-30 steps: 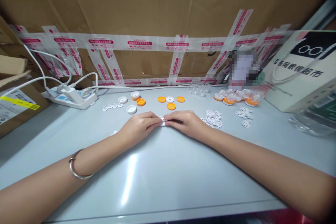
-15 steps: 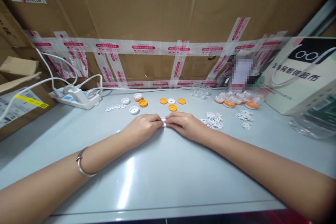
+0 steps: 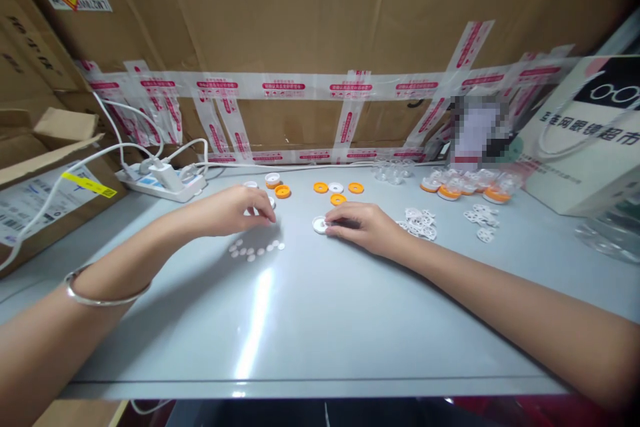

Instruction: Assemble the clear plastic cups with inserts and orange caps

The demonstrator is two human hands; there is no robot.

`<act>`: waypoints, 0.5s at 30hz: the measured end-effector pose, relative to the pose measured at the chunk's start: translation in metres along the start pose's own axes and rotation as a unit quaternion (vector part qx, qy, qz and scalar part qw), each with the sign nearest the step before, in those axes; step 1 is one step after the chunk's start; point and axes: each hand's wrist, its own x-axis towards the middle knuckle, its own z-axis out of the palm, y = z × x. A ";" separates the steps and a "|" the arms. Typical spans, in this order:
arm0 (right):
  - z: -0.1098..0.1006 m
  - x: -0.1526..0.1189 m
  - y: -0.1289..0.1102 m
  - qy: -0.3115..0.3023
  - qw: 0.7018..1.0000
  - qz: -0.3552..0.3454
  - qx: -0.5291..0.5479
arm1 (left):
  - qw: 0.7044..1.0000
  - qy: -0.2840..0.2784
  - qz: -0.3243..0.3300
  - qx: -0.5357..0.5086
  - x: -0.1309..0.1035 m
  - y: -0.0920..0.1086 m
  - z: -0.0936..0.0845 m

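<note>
A round white plastic cap (image 3: 319,225) with a raised rim lies on the table, its right edge between the thumb and fingers of my right hand (image 3: 364,225). My left hand (image 3: 245,210) hovers left of it with fingers loosely bent and a gap at the thumb; nothing shows in it. Several small white discs (image 3: 251,252) lie scattered just below my left hand. Behind it stand white and orange caps, among them an orange cap (image 3: 283,191), partly hidden by the hand. Beyond the held cap lie orange rings (image 3: 355,187) and a white ring (image 3: 335,187).
White cut-out pieces (image 3: 421,223) lie in a heap right of my right hand, with a smaller pile (image 3: 483,217) beyond. Clear plastic parts (image 3: 393,172) and orange-based pieces (image 3: 465,185) stand at the back. A power strip (image 3: 163,183), cardboard box (image 3: 60,187) and paper bag (image 3: 575,147) flank the table.
My left hand has left the white cap and moved left and up, uncovering the small white discs. My right hand stays at the cap. The whole view has shifted slightly.
</note>
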 end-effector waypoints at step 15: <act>0.006 0.004 -0.004 0.005 0.997 0.047 -0.058 | 0.985 -0.073 -0.114 -0.104 -0.015 0.009 0.021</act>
